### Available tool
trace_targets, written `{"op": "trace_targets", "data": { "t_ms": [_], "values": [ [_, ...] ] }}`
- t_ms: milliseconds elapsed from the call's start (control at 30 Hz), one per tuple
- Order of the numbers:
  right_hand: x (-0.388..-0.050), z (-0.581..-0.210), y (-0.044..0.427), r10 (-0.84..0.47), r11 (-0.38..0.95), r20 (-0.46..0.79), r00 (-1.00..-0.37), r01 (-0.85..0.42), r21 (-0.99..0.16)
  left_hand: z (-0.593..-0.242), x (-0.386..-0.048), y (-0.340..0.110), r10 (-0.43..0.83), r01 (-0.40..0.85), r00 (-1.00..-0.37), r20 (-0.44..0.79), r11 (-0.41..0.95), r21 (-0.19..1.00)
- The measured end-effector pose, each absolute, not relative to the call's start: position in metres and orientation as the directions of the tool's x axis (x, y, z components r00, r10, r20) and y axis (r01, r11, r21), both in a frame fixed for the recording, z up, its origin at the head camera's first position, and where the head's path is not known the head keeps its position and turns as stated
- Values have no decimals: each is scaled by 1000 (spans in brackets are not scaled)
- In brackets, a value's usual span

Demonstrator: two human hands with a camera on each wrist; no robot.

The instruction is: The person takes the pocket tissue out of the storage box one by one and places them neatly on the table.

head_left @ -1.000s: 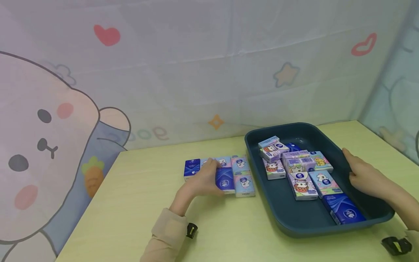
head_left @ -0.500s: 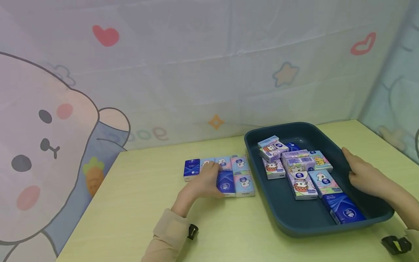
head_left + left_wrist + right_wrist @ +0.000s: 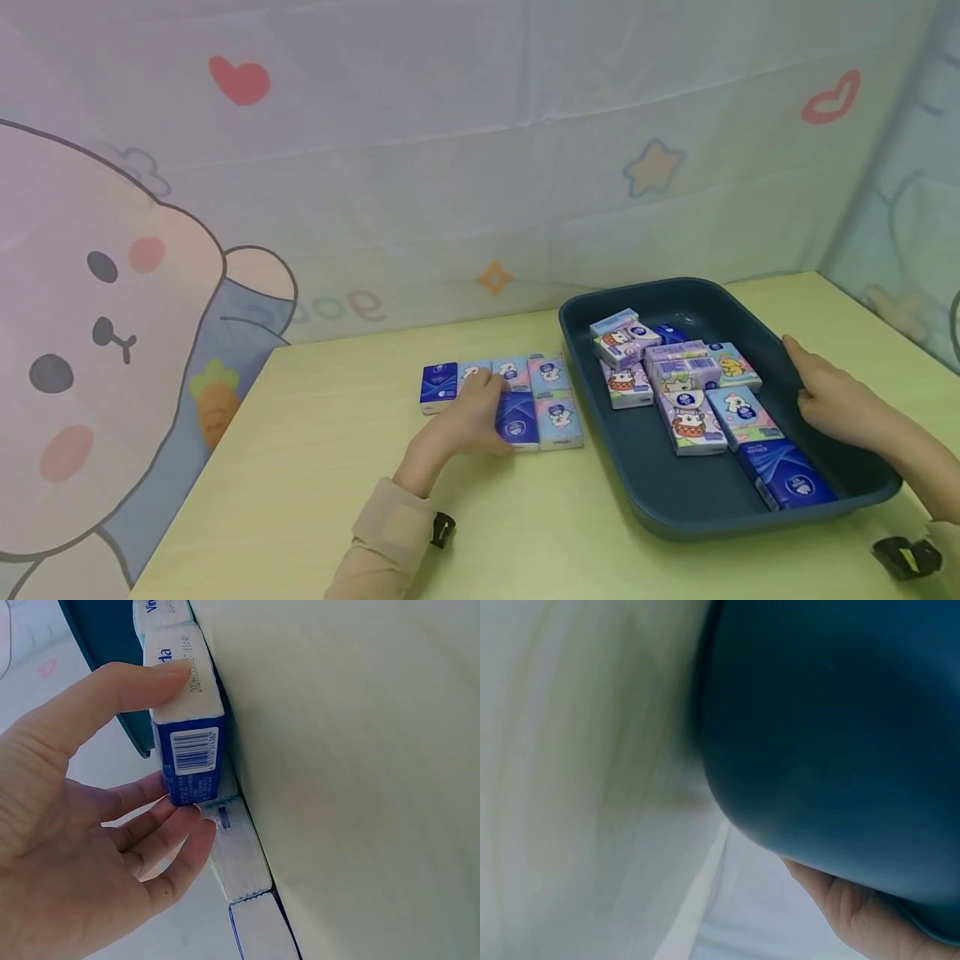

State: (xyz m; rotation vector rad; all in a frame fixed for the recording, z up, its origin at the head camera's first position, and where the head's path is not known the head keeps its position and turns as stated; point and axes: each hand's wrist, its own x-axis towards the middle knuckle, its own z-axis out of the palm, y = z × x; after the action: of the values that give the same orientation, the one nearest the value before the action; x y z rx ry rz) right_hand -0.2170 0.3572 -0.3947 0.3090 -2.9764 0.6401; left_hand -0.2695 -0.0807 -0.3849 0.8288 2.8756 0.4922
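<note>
The left hand [image 3: 471,417] pinches a dark blue tissue pack [image 3: 517,421], which lies in the front row of packs on the table. In the left wrist view the thumb presses the pack's white side [image 3: 184,675] and the fingertips touch its far edge. Behind it runs a row with a blue pack [image 3: 438,387] at the left end and light blue-pink packs [image 3: 511,372]. A light blue pack [image 3: 559,421] sits directly to its right. The right hand [image 3: 847,408] grips the right rim of a dark teal tray [image 3: 645,492], also seen in the right wrist view.
Inside the tray lie several purple, pink and blue packs, among them a blue one [image 3: 787,475] at the front right corner. A printed curtain [image 3: 412,167] hangs behind the pale yellow-green table [image 3: 300,467].
The blue pack under the left hand has shifted slightly toward the front of the table, against the light blue pack's side. The right hand keeps its place on the tray.
</note>
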Motion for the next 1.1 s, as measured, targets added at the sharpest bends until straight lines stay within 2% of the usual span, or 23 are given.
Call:
{"op": "trace_targets", "data": {
  "t_ms": [833, 1100],
  "values": [
    [-216, -395, 357, -178, 892, 114, -977, -209, -401, -381, -266, -78, 532, 491, -846, -36, 804, 335],
    [-217, -395, 357, -177, 897, 113, -978, -208, -390, -364, -251, -67, 545, 523, -838, -15, 811, 261]
  ]
}}
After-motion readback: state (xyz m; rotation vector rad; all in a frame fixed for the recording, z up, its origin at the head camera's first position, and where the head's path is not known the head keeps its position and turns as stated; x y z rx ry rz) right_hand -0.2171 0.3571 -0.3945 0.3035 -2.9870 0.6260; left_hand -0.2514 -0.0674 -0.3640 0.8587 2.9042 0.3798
